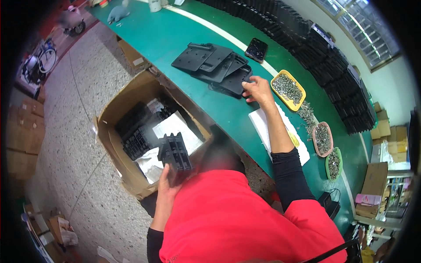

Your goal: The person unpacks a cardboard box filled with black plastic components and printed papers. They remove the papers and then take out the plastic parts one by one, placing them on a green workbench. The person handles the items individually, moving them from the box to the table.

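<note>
My left hand grips a black slotted plastic part from below, just over the near side of an open cardboard box. More black plastic parts and white papers lie inside the box. On the green table, a loose, overlapping pile of flat black plastic plates is fanned out. At the pile's near right end, my right hand has its curled fingers on the edge of a black plastic plate. The undersides of those fingers are hidden.
Right of my right hand stand a yellow tray, a pink tray and a green tray, all holding small metal pieces. Loose pieces lie between them. A dark phone rests beyond the plates. Black parts line the far edge.
</note>
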### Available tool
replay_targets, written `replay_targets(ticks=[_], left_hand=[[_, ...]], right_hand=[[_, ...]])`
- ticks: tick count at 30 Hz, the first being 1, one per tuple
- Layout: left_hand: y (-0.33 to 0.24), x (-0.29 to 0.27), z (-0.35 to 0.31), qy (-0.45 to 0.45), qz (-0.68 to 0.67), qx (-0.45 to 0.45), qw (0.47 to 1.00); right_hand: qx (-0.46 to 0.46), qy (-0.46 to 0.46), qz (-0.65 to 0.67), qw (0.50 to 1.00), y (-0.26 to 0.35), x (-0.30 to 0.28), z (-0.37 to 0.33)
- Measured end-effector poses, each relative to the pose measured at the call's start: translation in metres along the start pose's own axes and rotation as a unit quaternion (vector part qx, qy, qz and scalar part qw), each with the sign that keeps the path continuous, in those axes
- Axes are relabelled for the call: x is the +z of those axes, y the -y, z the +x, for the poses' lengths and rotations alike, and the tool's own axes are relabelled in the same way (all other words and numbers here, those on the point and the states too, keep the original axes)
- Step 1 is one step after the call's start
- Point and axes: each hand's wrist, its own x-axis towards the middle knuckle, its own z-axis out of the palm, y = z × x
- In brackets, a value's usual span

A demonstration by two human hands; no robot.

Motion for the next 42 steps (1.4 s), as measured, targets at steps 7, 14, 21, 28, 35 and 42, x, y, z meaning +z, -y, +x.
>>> replay_targets(ticks=[7, 14, 21, 28, 35, 42], left_hand=[[0.004, -0.014, 0.005, 0.02, -0.023, 0.009, 1.0], [0.007, -0.026, 0.014, 0.034, -0.042, 0.017, 0.998], [0.008, -0.027, 0.014, 0.034, -0.052, 0.023, 0.998], [0.003, -0.02, 0.009, 0.035, -0.095, 0.016, 0.995], [0.005, -0.025, 0.014, 0.049, -0.094, 0.026, 0.994], [0.005, -0.024, 0.012, 0.025, -0.088, 0.028, 0.995]], right_hand=[[0.01, -0.025, 0.107, 0.994, -0.011, 0.005, 0.01], [0.016, -0.034, 0.096, 0.995, -0.017, 0.006, 0.012], [-0.035, -0.068, -0.032, 0.997, -0.02, 0.004, 0.012], [-0.432, -0.078, -0.404, 0.802, -0.004, 0.018, -0.017], [-0.394, -0.008, -0.409, 0.823, -0.005, 0.021, -0.016], [-0.382, 0.014, -0.405, 0.831, 0.01, 0.018, -0.009]])
